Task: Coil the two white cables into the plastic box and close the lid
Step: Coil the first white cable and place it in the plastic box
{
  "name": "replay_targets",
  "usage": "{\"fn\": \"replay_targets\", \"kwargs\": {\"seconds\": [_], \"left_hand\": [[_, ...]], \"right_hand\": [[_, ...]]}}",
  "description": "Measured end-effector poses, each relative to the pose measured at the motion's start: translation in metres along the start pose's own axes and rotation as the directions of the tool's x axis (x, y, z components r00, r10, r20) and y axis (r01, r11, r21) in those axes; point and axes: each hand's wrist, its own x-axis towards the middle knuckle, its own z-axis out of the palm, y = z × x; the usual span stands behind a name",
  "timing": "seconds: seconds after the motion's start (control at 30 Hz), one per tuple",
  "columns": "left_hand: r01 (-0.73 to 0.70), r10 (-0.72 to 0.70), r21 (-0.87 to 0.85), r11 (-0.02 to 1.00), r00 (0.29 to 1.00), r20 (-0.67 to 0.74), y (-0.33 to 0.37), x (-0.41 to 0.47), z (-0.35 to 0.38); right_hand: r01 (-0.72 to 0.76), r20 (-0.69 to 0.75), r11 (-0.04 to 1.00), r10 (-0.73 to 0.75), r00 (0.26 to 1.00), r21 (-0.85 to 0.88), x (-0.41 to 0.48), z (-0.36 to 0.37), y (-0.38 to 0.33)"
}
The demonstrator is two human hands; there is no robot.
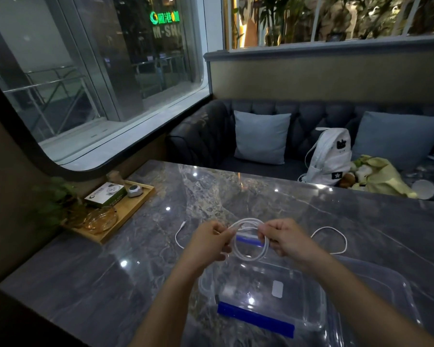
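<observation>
A loose cable tail (pixel 179 236) trails on the table (pixel 140 259); left hand (pixel 211 242) and right hand (pixel 285 240) pinch the coil (pixel 251 240) above the open box (pixel 261 294). A slackened pinch could let the loops spring apart.

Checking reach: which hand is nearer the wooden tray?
Left. The left hand is nearer the wooden tray at the table's left; the right hand is farther right.

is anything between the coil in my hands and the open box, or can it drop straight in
Nothing visible blocks it. The coil hangs between the left hand and right hand, above the far edge of the open box. The box looks empty apart from a small label. The lid lies off to the right.
</observation>
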Motion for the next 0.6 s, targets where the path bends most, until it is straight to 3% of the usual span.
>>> {"fn": "replay_targets", "kwargs": {"seconds": [0.17, 0.27, 0.33, 0.5, 0.6], "left_hand": [[-0.045, 0.038, 0.106, 0.993, 0.997, 0.073, -0.01, -0.003, -0.013], [-0.004, 0.008, -0.016, 1.0, 0.966, 0.258, -0.018, -0.006, -0.018], [0.023, 0.007, -0.099, 0.995, 0.957, 0.291, -0.025, -0.006, -0.017], [-0.065, 0.096, -0.396, 0.916, 0.994, 0.059, -0.04, -0.006, -0.002], [-0.147, 0.115, -0.211, 0.966, 0.981, -0.154, -0.046, -0.002, 0.004]], "right_hand": [[0.03, -0.056, 0.983, -0.041, 0.998, -0.183, 0.006, 0.005, 0.006], [0.004, -0.042, 0.99, -0.011, 0.999, -0.144, 0.009, 0.009, 0.009], [-0.016, 0.01, 0.996, 0.017, 1.0, -0.084, 0.009, 0.012, 0.008], [-0.041, 0.085, 0.998, 0.037, 0.996, 0.053, 0.01, 0.015, 0.007], [-0.032, 0.083, 0.999, 0.03, 0.996, 0.025, 0.008, 0.02, 0.01]]}}
